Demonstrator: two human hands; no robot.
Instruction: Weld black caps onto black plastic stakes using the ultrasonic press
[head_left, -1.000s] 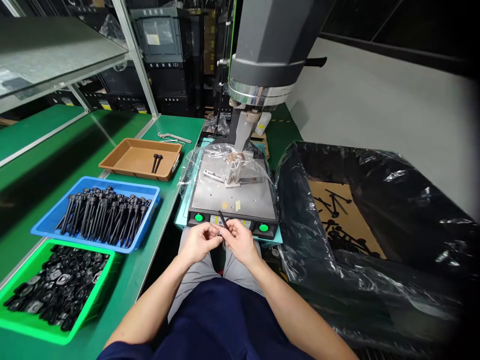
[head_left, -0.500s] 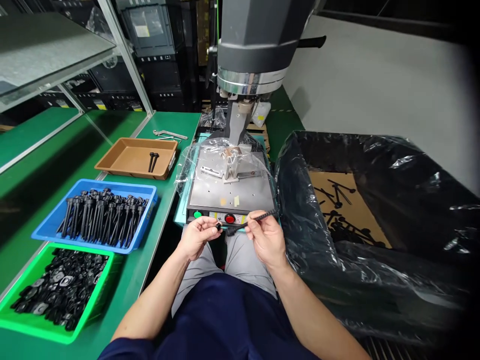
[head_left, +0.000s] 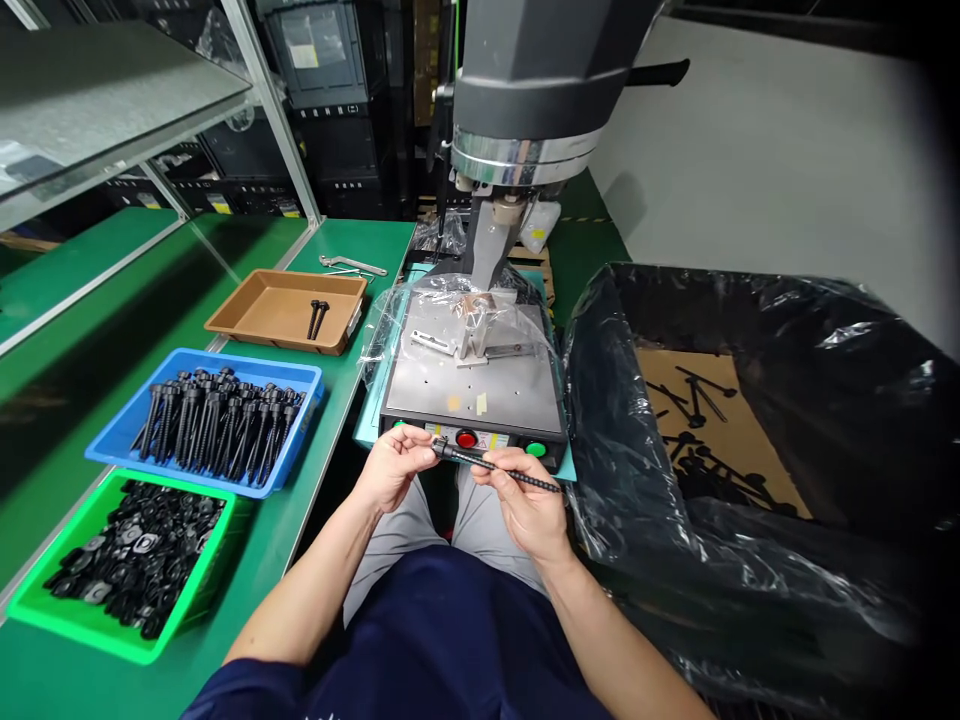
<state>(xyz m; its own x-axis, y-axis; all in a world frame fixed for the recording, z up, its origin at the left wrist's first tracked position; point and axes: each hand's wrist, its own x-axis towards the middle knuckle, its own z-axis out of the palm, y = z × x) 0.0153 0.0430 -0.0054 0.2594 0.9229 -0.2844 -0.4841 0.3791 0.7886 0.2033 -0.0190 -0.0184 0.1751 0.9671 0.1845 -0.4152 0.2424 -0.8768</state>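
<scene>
A black bolt (head_left: 495, 465) is held level over the lap, just before the press's (head_left: 472, 390) front edge: its head end is pinched by the left hand (head_left: 391, 468), its shank clenched in the right hand (head_left: 529, 500), so both ends are steadied. Along the table's (head_left: 330, 300) left side, green (head_left: 112, 640), blue (head_left: 300, 380) and brown (head_left: 255, 318) trays are kept within reach.

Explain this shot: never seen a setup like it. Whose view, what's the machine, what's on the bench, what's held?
One view, from a camera worn on a seated person's head, looking down at their own hands. Ahead stands a bench press with a metal plate and red and green buttons on its front. On the green bench to the left: a green bin of small black parts, a blue bin of long black bolts, a brown tray holding two bolts. To the right, a bag-lined box with more bolts. The right hand holds a bolt; the left hand pinches its head end.
</scene>
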